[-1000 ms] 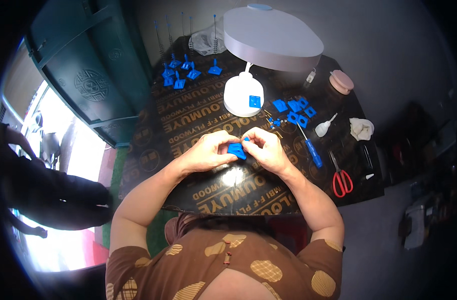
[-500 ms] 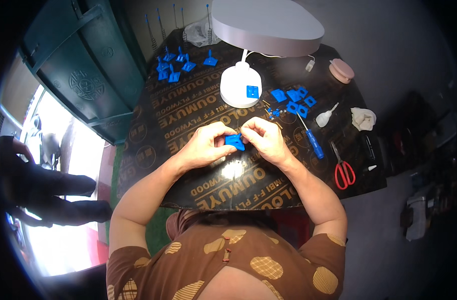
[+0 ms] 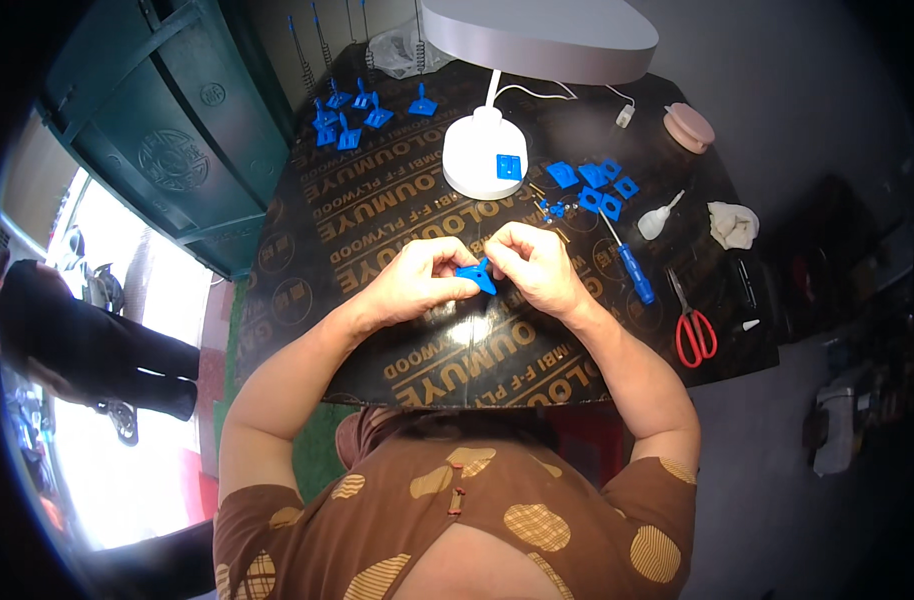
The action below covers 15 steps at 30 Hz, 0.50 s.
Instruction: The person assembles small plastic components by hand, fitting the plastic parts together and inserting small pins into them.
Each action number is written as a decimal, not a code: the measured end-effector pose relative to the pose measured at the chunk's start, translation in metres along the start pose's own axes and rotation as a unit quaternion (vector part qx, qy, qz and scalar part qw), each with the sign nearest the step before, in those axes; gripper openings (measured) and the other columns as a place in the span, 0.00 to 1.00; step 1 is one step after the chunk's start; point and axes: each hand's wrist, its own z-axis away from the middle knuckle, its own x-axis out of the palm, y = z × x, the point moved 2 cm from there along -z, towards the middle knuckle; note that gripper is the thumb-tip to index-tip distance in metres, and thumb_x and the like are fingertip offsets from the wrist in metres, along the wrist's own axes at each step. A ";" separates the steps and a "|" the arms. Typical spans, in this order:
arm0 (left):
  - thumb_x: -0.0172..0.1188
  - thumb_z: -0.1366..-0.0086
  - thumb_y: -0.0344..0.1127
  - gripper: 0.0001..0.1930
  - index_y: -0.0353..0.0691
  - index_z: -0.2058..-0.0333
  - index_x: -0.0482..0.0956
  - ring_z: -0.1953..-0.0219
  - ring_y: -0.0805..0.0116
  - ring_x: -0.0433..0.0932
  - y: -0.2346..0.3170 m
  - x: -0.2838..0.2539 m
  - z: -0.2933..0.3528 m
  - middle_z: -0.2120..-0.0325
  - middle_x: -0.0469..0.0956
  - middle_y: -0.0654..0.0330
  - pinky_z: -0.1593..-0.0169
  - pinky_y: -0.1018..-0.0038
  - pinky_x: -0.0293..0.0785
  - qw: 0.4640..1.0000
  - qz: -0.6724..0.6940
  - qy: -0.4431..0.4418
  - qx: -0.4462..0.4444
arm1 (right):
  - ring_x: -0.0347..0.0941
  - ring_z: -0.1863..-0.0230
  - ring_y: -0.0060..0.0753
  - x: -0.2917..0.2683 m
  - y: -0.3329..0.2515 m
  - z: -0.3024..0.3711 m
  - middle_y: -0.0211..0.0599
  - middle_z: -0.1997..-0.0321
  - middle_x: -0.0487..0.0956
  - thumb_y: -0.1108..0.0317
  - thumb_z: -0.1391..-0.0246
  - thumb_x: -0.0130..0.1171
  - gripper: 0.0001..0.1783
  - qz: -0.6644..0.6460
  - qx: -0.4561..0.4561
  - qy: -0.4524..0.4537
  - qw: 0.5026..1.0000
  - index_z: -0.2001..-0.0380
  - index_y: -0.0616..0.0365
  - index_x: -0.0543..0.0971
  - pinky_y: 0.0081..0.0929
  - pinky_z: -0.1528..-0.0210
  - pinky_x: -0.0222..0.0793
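Over the near middle of the table, my left hand (image 3: pixel 417 278) grips a small blue plastic part (image 3: pixel 476 277) between thumb and fingers. The part has a flat, angular plate with a small hole and a short tab sticking up. My right hand (image 3: pixel 539 268) is closed in a pinch at the tab's upper right end. Its fingertips hide what they pinch there. Beyond the right hand lie several tiny blue and metal pieces (image 3: pixel 554 210) and several square blue plates with holes (image 3: pixel 591 200).
A white lamp (image 3: pixel 484 160) stands mid-table, a blue plate on its base. At right lie a blue screwdriver (image 3: pixel 632 272), red-handled scissors (image 3: pixel 695 337), a white squeeze bulb (image 3: pixel 657 220), a crumpled white cloth (image 3: pixel 734 226) and a pink round case (image 3: pixel 688 128). Blue spring-topped stands (image 3: pixel 349 134) occupy the far left.
The blue part has turned in my fingers, so its tab now shows pointing up. My head view has shifted slightly. The dark-clothed person by the doorway has changed position.
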 end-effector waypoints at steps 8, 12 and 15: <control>0.65 0.41 0.29 0.11 0.35 0.60 0.77 0.68 0.84 0.73 0.004 0.003 0.002 0.68 0.78 0.66 0.65 0.85 0.69 1.000 0.017 0.013 -0.001 | 0.68 0.78 0.12 0.001 -0.001 0.003 0.26 0.80 0.76 0.67 0.41 0.59 0.10 -0.025 -0.009 0.028 0.999 0.73 0.62 0.77 0.15 0.75 0.64; 0.65 0.42 0.28 0.12 0.35 0.59 0.77 0.71 0.84 0.72 0.009 0.007 0.004 0.70 0.77 0.66 0.68 0.84 0.68 0.999 -0.051 0.016 0.009 | 0.68 0.77 0.11 -0.014 -0.011 0.002 0.25 0.78 0.76 0.69 0.41 0.59 0.07 -0.038 -0.021 0.100 0.994 0.70 0.61 0.78 0.14 0.75 0.63; 0.65 0.42 0.27 0.13 0.35 0.58 0.77 0.72 0.84 0.71 0.006 0.007 0.004 0.71 0.76 0.67 0.68 0.84 0.67 0.990 -0.114 0.057 0.058 | 0.68 0.77 0.11 -0.014 -0.010 0.003 0.24 0.78 0.76 0.70 0.41 0.60 0.06 -0.019 -0.037 0.095 0.995 0.70 0.62 0.79 0.14 0.75 0.63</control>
